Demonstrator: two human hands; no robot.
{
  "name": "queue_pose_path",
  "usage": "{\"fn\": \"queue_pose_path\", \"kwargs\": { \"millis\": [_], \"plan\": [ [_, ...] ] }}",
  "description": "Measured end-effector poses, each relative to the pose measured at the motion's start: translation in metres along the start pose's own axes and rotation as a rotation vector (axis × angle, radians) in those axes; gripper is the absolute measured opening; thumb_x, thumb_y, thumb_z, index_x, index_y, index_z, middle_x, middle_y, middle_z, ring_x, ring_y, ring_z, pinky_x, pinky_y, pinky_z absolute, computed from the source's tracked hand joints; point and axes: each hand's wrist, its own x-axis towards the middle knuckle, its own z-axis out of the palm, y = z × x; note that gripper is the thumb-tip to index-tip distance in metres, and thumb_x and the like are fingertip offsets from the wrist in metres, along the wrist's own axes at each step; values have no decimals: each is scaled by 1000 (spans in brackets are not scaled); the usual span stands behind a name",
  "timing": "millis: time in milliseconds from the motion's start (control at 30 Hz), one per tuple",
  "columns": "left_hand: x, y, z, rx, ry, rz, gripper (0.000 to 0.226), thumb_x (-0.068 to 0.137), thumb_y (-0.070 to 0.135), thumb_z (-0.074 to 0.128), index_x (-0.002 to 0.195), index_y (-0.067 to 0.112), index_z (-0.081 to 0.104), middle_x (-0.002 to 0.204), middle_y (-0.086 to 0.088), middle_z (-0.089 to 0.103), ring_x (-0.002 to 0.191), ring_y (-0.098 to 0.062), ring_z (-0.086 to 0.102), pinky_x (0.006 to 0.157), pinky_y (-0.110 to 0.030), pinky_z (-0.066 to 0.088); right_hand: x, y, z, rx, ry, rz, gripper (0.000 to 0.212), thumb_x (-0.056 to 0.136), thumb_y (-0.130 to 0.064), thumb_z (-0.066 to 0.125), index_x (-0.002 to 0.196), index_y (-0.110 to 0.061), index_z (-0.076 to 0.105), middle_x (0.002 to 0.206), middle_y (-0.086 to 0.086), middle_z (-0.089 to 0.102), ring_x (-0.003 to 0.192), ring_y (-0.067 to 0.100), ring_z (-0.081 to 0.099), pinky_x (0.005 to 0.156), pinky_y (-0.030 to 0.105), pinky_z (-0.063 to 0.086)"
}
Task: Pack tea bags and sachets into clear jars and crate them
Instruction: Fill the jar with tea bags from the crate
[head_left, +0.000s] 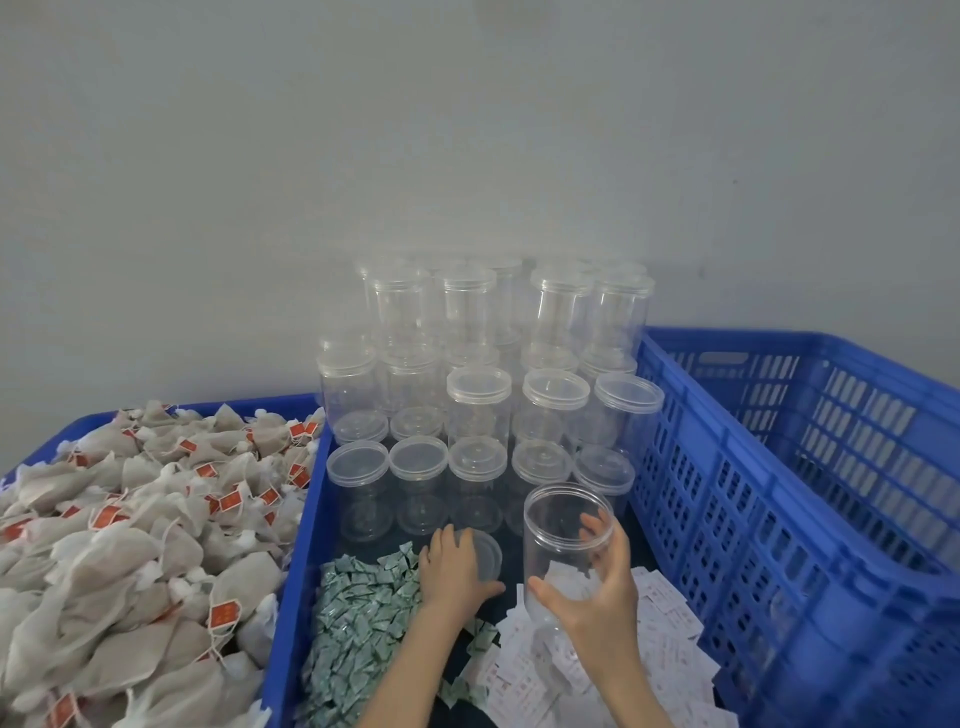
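- Nearest the camera lie the loose sachets: a heap of small green-and-white sachets (358, 639) in front of the left forearm and flat white paper sachets (524, 691) with red print under the right one, both inside the shallow blue tray (296, 561).
- The right hand (597, 597) grips an open clear jar (566, 545) round its lower body, thumb in front and fingers behind; the jar stands roughly upright, mouth up and tipped slightly toward the camera, and looks empty.
- The left hand (457, 566) curls over the clear lid (485, 553), low in the tray just left of the jar.
- The key relation, as I judge it: the tea bags (130, 535) fill the crate on the far left, well apart from the jar, so the left hand is nearer them and the jar mouth already faces up to receive.
- Lidded empty jars (483, 384) are stacked behind; an empty blue slatted crate (779, 493) waits on the right.
- The red tags on the tea bags and the print on the sachets are too small to read.
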Motion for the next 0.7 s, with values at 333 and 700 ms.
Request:
{"fn": "queue_pose_path", "kwargs": {
  "millis": [333,700],
  "plan": [
    [-37,-2,-106,53,229,42,46,93,23,58,137,19,45,138,-6,45,125,-26,46,95,-40,44,-8,-38,40,107,-174,-57,92,52,-25,93,128,-46,45,123,-24,60,118,-1,57,93,23,53],
    [-76,-88,-187,246,36,-214,39,92,24,61,129,14,54,122,-6,59,109,-23,58,82,-33,44,-18,-63,112,157,-429,-113,94,57,-26,91,131,-55,41,126,-28,58,123,-2,54,93,7,42]
  ]
}}
